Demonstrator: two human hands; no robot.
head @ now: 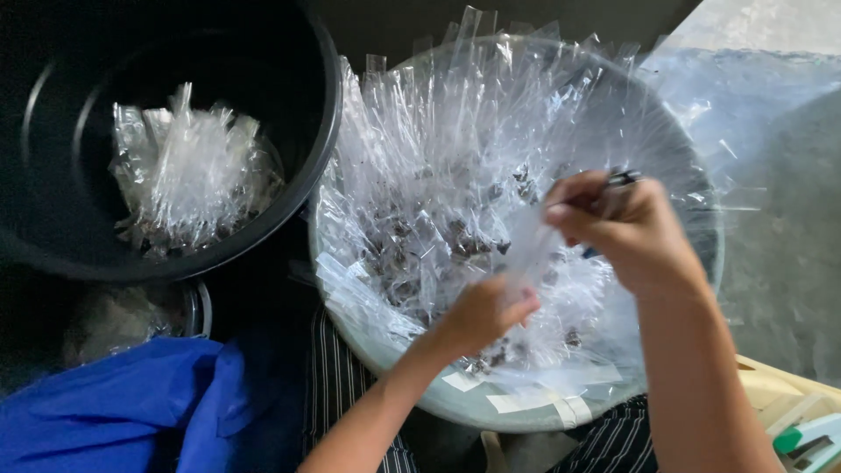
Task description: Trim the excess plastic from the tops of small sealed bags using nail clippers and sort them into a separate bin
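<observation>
A wide pale basin (526,412) rests on my lap, heaped with several small clear plastic bags (420,175) that each hold a few dark bits. My left hand (482,311) pinches the lower end of one clear bag (528,250) above the heap. My right hand (626,232) grips the upper end of the same bag and also holds a thin dark tool (618,180), which sticks out past its fingers. The bag is blurred between the two hands.
A black bucket (324,123) at the left holds a bundle of filled clear bags (188,180). Blue cloth (114,407) lies at the lower left, a striped garment (337,385) under the basin. A clear plastic sheet (753,96) covers the right side. A wooden edge (788,390) shows at lower right.
</observation>
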